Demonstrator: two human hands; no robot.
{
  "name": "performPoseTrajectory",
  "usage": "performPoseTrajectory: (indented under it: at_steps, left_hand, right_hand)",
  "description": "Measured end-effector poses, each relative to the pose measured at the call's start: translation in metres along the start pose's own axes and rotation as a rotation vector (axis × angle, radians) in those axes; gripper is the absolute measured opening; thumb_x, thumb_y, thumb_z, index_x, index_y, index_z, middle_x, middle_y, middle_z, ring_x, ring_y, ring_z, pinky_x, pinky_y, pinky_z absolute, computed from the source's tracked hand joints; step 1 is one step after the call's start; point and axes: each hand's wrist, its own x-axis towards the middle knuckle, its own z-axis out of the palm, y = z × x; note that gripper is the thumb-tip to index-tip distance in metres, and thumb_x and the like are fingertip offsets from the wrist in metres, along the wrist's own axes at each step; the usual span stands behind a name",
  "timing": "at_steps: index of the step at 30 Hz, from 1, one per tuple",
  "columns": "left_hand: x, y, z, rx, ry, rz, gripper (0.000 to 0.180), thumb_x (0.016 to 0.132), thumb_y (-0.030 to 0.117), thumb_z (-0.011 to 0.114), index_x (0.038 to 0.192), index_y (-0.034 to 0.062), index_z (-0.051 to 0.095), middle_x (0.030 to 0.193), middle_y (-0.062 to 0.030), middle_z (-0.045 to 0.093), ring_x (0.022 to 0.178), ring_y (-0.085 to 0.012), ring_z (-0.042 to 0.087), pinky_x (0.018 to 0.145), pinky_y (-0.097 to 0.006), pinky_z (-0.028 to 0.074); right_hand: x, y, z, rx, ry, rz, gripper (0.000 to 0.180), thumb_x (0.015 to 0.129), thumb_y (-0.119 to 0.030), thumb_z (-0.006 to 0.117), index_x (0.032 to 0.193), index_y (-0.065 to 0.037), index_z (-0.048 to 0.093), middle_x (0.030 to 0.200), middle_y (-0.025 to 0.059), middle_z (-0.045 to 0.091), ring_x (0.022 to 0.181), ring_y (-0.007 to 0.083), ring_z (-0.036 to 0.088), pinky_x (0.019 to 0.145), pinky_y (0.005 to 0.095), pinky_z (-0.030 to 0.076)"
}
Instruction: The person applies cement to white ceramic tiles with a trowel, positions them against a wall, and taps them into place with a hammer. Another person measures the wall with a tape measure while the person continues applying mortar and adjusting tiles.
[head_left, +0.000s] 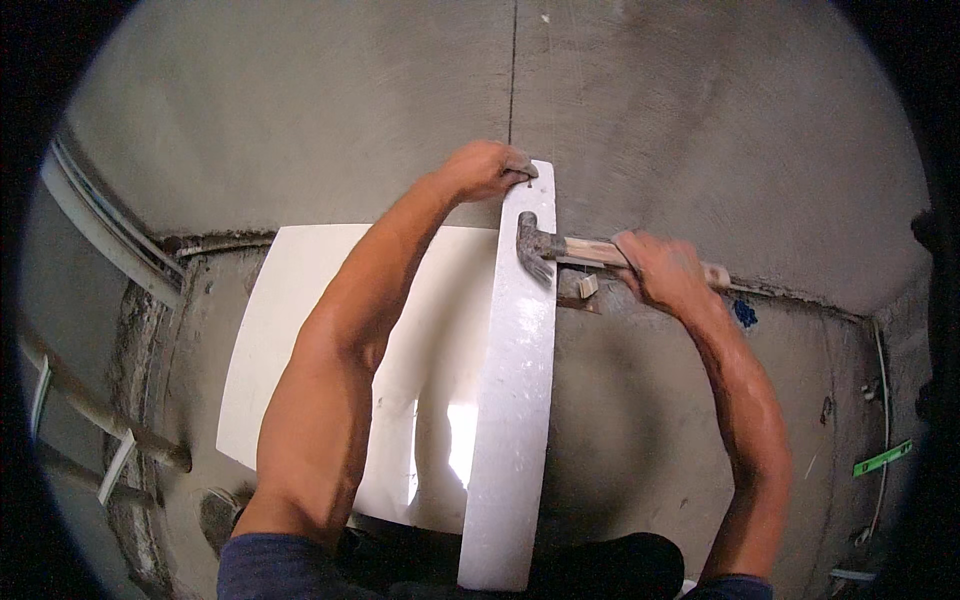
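A long, narrow white board (518, 400) runs from the wall toward my body. Over its far end my left hand (487, 172) is closed in a pinch, and a small dark nail (530, 183) shows at the fingertips. My right hand (662, 270) is wrapped round the wooden handle of a claw hammer (590, 251). The hammer's dark metal head lies over the board, a little nearer to me than the nail, its claw pointing toward me.
Under the board's left side lies a large glossy cream panel (300, 270). A small wood block (588, 287) sits by the wall foot, near a blue bit (745, 312). Pipes (110, 425) stand at left, a green strip (882, 458) at right. The grey wall (650, 130) rises ahead.
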Motion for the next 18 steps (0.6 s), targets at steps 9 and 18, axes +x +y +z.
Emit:
performPoseTrajectory:
  at_steps: [9,18]
  left_hand:
    - [-0.004,0.006,0.005,-0.078,0.044,-0.046,0.027,0.097,0.013,0.064,0.122,0.0143,0.073,0.119,-0.0130,0.075,0.107,-0.0381,0.071,0.093,-0.048,0.056]
    - [-0.002,0.005,0.009,-0.063,0.053,-0.110,0.032,0.092,0.009,0.064,0.121,0.0157,0.075,0.118,-0.0141,0.076,0.108,-0.0395,0.070,0.092,-0.049,0.055]
  right_hand:
    - [0.055,0.032,-0.003,-0.151,-0.011,-0.199,0.024,0.089,-0.020,0.074,0.107,-0.012,0.060,0.091,0.0147,0.070,0.086,0.0383,0.071,0.073,0.0513,0.056]
    - [0.068,0.039,0.000,-0.222,0.027,-0.235,0.012,0.093,-0.020,0.064,0.105,-0.019,0.063,0.085,0.0124,0.072,0.077,0.0369,0.074,0.063,0.0529,0.056]
